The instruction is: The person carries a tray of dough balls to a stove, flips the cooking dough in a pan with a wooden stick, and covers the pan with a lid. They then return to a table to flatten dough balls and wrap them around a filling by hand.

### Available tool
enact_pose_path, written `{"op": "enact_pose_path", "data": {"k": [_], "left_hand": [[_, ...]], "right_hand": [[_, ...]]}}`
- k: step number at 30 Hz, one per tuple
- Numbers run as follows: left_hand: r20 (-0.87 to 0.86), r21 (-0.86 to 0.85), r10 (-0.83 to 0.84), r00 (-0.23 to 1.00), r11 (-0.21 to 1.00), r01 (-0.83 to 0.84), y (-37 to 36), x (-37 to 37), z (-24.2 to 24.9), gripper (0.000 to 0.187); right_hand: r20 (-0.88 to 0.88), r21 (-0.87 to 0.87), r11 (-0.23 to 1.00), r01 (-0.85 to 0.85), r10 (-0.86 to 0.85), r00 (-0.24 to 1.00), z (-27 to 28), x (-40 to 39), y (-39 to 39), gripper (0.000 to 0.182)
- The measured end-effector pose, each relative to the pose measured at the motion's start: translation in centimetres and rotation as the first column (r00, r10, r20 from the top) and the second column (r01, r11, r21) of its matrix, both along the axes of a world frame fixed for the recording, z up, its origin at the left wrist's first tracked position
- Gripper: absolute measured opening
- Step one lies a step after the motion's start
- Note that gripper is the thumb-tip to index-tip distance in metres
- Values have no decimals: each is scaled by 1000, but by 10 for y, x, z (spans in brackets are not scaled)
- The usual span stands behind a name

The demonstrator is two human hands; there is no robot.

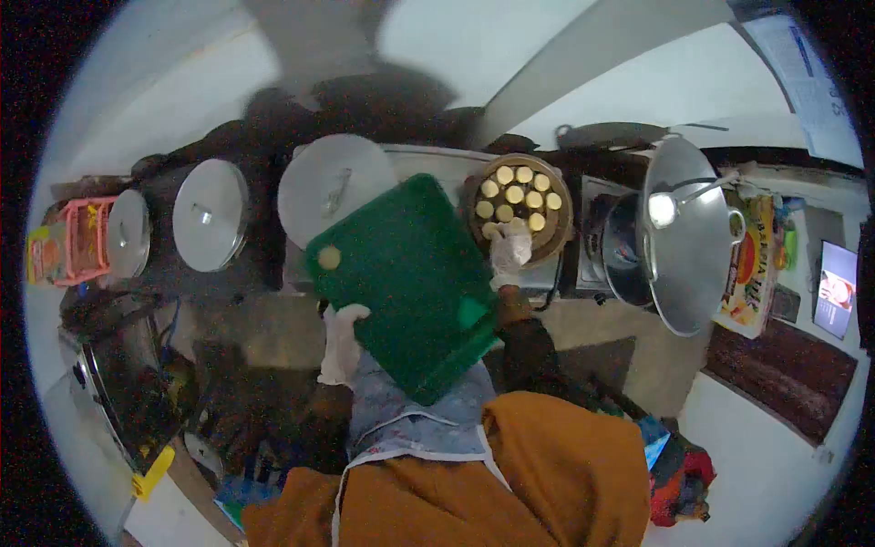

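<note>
A green cutting board (410, 273) lies tilted in front of my body, between my two white-gloved hands. My left hand (341, 345) is at the board's lower left edge, closed on it, with part of the fingers hidden. Several round pale pieces (514, 194) sit in a brown round pan (558, 232) at the back right of the board. At the pan's front edge, my right hand (509, 246) is closed over the near pieces. What it holds, if anything, is hidden.
Large round metal lids (314, 187), (211, 215) stand along the counter to the left, beside a pink basket (89, 239). A big metal wok (684, 251) stands at right, near a lit phone (835, 290) and a printed package (752, 264).
</note>
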State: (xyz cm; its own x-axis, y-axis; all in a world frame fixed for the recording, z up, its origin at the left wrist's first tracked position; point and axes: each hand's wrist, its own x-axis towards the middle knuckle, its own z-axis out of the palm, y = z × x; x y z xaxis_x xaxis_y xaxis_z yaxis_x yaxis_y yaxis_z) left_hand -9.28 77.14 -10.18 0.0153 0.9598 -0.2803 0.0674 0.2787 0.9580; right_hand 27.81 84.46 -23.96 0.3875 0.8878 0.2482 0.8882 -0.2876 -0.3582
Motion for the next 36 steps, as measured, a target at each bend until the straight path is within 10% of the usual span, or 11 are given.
{"op": "enact_pose_path", "data": {"k": [5, 8, 11, 12, 15, 25, 30, 32, 35, 36], "left_hand": [[265, -358, 237, 935, 924, -133, 22, 22, 24, 27], [343, -466, 315, 885, 875, -131, 31, 37, 43, 27], [380, -534, 308, 872, 843, -65, 36, 47, 29, 29], [376, -553, 297, 878, 832, -44, 37, 51, 24, 29], [281, -551, 231, 932, 834, -40, 37, 54, 16, 32], [356, -444, 180, 917, 896, -3, 34, 36, 35, 30], [339, -577, 145, 929, 812, 84, 35, 22, 22, 30], [217, -206, -102, 971, 967, 148, 25, 12, 32, 29], [110, -103, -77, 991, 991, 88, 12, -5, 24, 28], [79, -26, -86, 993, 996, 88, 6, -16, 19, 27]], "right_hand": [[-170, -87, 993, 76, -90, 981, 82, -23, 16, 16], [-262, -7, 977, -213, 203, 943, 150, -85, 22, 14], [-634, 235, 897, -374, 433, 641, 155, -151, 28, 20], [-442, 271, 853, -446, 522, 729, 133, -164, 28, 25], [-666, -11, 930, -368, 268, 697, 146, -197, 33, 24], [-958, -185, 982, -32, -173, 230, 193, -150, 12, 24], [-879, -197, 940, -277, -44, 474, 147, -147, -25, 28], [-923, -247, 948, -199, -168, 346, 177, -139, -26, 27], [-975, -76, 995, 60, -87, 205, 161, -104, -31, 24], [-930, -92, 987, 135, -134, 342, 184, -85, -30, 26]]}}
